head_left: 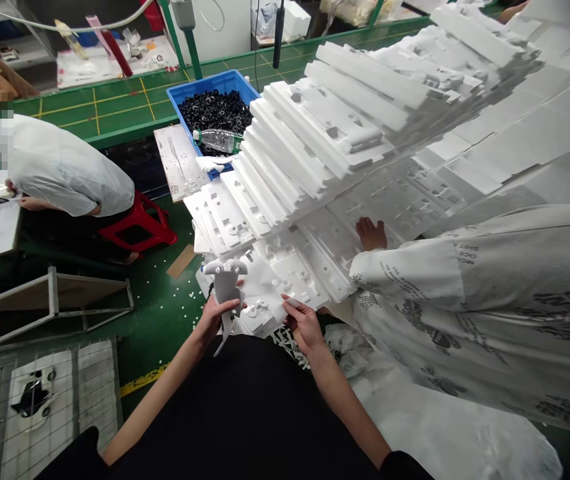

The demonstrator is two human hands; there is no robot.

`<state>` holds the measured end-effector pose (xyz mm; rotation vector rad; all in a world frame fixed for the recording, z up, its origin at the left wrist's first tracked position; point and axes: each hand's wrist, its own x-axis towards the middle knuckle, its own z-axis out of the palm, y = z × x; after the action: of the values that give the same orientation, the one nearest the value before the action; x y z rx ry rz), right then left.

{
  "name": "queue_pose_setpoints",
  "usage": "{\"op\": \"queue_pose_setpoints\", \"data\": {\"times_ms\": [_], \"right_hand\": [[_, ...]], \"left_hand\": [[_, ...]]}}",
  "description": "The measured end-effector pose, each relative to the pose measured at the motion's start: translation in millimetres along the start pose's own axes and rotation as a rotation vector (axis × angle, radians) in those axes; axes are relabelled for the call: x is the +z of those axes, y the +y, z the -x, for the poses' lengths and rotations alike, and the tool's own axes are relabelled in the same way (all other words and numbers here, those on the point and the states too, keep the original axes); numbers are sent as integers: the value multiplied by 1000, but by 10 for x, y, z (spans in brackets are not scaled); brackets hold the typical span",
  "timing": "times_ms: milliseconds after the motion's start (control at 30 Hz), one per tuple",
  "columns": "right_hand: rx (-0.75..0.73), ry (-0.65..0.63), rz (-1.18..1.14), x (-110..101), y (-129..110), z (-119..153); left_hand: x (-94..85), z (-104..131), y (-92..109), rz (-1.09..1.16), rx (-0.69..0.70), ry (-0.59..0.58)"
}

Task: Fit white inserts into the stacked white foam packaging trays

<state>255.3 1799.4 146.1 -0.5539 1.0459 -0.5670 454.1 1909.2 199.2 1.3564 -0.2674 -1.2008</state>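
My left hand point(213, 316) is closed round a pale grey-white moulded plastic part point(227, 285) with two rounded lobes at its top. A narrow strip of the same pale colour hangs below that hand. My right hand point(305, 325) is pinched together at the near edge of the white foam trays point(292, 267); whatever lies between its fingertips is too small to make out. These moulded trays lie in front of both hands, their recesses facing up.
Tall rows of white foam trays point(309, 133) lean back to the right. A blue bin point(175, 100) of black parts holds a plastic bottle point(219, 141). At right a co-worker's hand point(372, 235) rests on a tray. Another person sits left on a red stool point(139, 227).
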Motion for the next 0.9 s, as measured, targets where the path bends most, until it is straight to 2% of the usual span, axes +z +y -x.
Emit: {"op": "queue_pose_setpoints", "data": {"times_ms": [67,300,500,900], "right_hand": [[28,-24,-5,-33,-45,-36],[-111,100,-116,-135,-143,-466],[-2,268,-211,-211,-198,-849],[-104,311,24,-476,-97,-998]], "left_hand": [[-26,-3,-11,-10,-13,6],[-106,-32,-25,5,45,10],[-197,-42,-92,-3,50,-2],[-125,51,-29,17,-36,46]]}}
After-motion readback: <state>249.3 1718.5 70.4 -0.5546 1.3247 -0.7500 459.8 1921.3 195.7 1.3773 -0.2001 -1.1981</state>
